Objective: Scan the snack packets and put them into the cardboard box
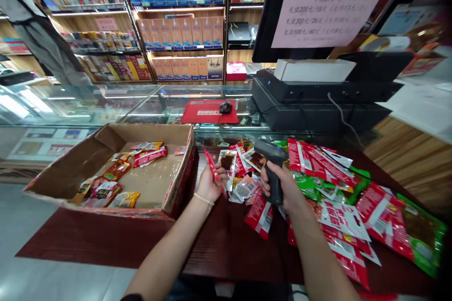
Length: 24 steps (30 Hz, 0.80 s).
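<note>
My left hand [208, 183] is closed round a small red snack packet [213, 169], seen nearly edge-on, between the cardboard box and the heap of packets. My right hand [278, 186] grips the handle of a black barcode scanner [271, 153], its head pointing up and to the left. Beneath and around the scanner lie snack packets: a clear-fronted dark brown one [227, 162], small pink ones [246, 187] and a red one with a barcode [260, 214]. To the left, the open cardboard box [180, 176] has several small red, yellow and pink packets [150, 155] in it.
Red and green packets [384, 214] spread over the dark red table on the right. A glass counter behind carries a red mouse pad [197, 112], a black mouse [225, 107] and a monitor [264, 14]. A person in grey trousers [49, 47] stands at far left.
</note>
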Available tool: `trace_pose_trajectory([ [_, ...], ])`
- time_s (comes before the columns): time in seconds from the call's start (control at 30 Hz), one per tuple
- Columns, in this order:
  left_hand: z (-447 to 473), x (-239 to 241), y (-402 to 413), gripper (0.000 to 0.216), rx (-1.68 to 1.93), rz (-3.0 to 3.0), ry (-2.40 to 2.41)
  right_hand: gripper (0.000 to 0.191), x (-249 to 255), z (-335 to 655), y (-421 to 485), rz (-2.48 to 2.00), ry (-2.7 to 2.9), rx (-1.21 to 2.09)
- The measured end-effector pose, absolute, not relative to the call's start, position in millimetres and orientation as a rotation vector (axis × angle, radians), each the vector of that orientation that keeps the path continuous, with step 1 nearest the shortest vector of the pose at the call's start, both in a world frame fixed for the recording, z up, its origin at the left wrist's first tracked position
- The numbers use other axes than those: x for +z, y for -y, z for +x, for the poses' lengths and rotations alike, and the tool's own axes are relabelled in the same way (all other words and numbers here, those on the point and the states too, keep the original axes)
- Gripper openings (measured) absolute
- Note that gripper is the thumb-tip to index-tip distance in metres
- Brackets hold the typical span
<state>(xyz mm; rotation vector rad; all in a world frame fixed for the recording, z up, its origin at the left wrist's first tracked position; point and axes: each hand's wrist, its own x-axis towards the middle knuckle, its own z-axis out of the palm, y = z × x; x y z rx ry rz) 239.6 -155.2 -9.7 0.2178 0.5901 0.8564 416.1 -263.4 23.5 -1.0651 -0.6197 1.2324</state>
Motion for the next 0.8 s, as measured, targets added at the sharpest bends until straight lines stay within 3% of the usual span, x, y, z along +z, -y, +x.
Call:
trace_pose_trajectory([
  [0.23, 223, -22, 150, 0.062, 0.666, 0.277, -0.387, 0.028, 19, 413, 262, -1.055, 0.627, 1.263],
  [0.43, 217, -17, 151, 0.030, 0.628, 0.319, -0.372, 0.025, 17, 412, 261, -1.052, 0.623, 1.273],
  [0.57, 219, -19, 148, 0.036, 0.753, 0.297, -0.438, 0.029, 16, 411, 260, -1.063, 0.610, 1.265],
  [0.8, 235, -32, 154, 0.026, 1.173, 0.451, -0.681, 0.030, 15, 409, 259, -1.067, 0.596, 1.252],
])
